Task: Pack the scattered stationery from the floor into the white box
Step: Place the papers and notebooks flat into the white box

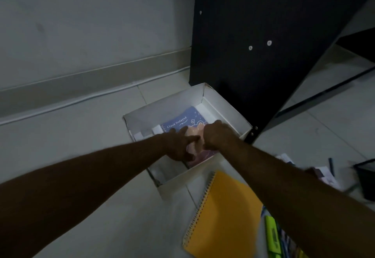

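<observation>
A blue notepad (183, 123) lies flat inside the white box (227, 105) on the floor. The left hand (178, 144) rests on it, fingers spread; the right hand (216, 135) curls over its near edge, grip unclear. An orange notebook (223, 213) lies just beside the box.

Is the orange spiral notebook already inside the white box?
No, the orange spiral-bound notebook lies on the tiled floor just outside the white cardboard box, near its front wall.
</observation>
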`<state>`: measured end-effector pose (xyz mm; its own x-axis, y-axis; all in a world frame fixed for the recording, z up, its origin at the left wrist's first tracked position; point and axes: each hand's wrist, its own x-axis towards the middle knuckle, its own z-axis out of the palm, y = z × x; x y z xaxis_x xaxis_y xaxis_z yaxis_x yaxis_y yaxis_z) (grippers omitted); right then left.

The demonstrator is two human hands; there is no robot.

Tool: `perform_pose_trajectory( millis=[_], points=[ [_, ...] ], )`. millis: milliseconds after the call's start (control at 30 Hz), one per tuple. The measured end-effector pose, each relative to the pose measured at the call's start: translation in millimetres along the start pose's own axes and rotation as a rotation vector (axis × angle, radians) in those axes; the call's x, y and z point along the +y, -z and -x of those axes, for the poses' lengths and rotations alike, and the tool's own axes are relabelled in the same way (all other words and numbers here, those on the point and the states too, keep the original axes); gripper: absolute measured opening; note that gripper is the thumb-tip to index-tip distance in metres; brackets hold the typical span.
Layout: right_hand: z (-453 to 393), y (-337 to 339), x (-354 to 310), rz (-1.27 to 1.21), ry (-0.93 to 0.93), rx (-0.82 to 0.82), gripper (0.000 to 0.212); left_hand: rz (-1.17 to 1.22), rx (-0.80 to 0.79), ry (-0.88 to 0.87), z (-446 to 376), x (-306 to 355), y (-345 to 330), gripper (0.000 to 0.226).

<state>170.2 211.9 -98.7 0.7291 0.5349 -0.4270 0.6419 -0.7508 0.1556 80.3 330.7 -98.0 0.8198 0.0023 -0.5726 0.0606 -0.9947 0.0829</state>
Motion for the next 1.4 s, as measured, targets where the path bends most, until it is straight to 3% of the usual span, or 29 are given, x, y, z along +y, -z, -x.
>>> perform_pose_trajectory(
  millis=[133,233,300,400,600,667,767,833,900,933,1000,1033,1167,1233,1300,1400],
  points=[
    [16,10,4,-0.047,0.035,0.023,0.048,-0.124,-0.012,0.018,-2,6,-2,0.081],
    [50,28,24,-0.304,0.126,0.234,0.039,-0.154,-0.026,0.03,-7,6,-8,0.081],
    [78,29,40,-0.43,0.251,0.493,0.03,-0.168,-0.027,0.036,-12,2,-13,0.084],
    [118,-4,56,-0.599,0.31,0.751,0.016,-0.177,-0.031,0.082,-11,1,-18,0.086],
    [166,-92,71,-0.823,-0.083,0.648,0.028,0.173,0.011,0.066,16,34,17,0.081],
    [175,-111,70,-0.824,-0.203,0.507,0.034,0.262,0.066,0.001,21,43,25,0.069],
    [190,-128,68,-0.788,-0.291,0.216,0.06,0.366,0.255,-0.013,27,59,27,0.054],
    [200,-134,62,-0.767,-0.326,0.12,0.077,0.372,0.514,-0.05,41,76,26,0.042],
    [208,-139,54,-0.742,-0.342,0.067,0.085,0.251,0.769,-0.224,65,100,23,0.029],
    [211,-141,50,-0.728,-0.344,0.064,0.084,0.18,0.806,-0.332,78,112,21,0.025],
    [215,-145,42,-0.717,-0.34,0.083,0.079,0.092,0.676,-0.415,90,125,4,0.024],
    [216,-145,40,-0.735,-0.339,0.095,0.076,0.058,0.543,-0.356,91,127,-7,0.03],
    [219,-145,30,-0.819,-0.389,0.122,0.077,0.02,-0.095,0.009,96,133,-60,0.097],
    [219,-150,24,-0.876,-0.432,0.119,0.084,0.2,-0.186,0.154,95,136,-75,0.108],
    [220,-156,20,-0.938,-0.453,0.126,0.076,0.389,-0.168,0.254,87,135,-80,0.106],
    [224,-158,31,-1.075,-0.457,0.176,0.051,0.632,-0.18,0.306,79,131,-76,0.077]
  ],
)
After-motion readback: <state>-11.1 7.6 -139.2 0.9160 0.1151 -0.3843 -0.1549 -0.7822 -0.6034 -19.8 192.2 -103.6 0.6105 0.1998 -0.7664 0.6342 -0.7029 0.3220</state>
